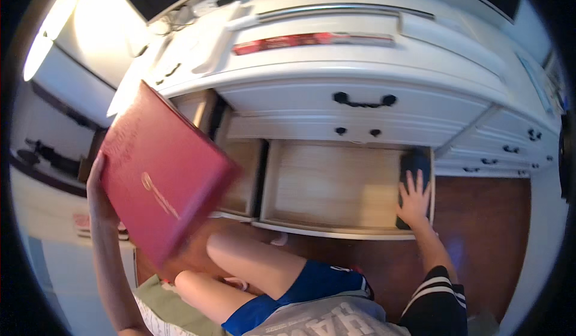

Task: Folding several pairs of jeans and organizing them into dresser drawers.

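My left hand (98,186) grips the left edge of a thick, flat red book or box (174,162) with gold lettering, tilted up at the left above the drawers. Its fingers are mostly hidden behind the red cover, and I cannot tell whether it is bound or a case. My right hand (415,201) lies with fingers spread on a long black object (413,163), perhaps a case. That object rests along the right wall of the pulled-out wooden drawer (327,183); its exact kind is not clear.
A second open drawer (237,183) stands left of the first, partly behind the red cover. Above them is the white dresser (288,99) with black handles. On its top lie a long red box (315,41) and a metal bar (342,9). My bent legs are close to the drawer fronts.
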{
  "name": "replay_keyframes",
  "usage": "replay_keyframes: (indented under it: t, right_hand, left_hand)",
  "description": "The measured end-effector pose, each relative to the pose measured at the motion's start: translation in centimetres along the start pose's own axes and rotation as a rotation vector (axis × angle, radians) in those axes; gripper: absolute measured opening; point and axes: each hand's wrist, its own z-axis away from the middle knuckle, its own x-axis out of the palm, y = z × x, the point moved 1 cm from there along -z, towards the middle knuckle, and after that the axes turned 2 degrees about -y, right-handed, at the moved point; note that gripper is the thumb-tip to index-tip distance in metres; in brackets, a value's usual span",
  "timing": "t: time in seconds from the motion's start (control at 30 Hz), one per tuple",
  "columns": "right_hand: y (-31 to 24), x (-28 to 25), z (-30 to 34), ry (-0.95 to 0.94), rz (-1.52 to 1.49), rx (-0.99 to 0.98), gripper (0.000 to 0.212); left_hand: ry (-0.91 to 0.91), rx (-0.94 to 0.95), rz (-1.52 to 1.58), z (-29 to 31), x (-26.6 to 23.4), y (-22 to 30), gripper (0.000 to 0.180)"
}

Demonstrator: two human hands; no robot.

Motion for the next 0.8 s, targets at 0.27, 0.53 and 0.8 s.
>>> replay_keyframes:
  t: [0.27,0.53,0.8]
  right_hand:
    - [-0.2,0.6,0.4,0.022,-0.005,0.005,0.054]
    - [-0.3,0.4,0.1,-0.031,0.101,0.025,0.055]
    - [-0.5,0.4,-0.1,-0.024,0.116,0.026,0.053]
  left_hand:
    - [-0.084,-0.696,-0.024,-3.7,16.4,-26.0,0.053]
    - [-0.06,-0.816,0.175,-5.8,18.8,-43.4,0.057]
    - [-0.393,-0.983,-0.039,-5.4,19.2,-48.1,0.065]
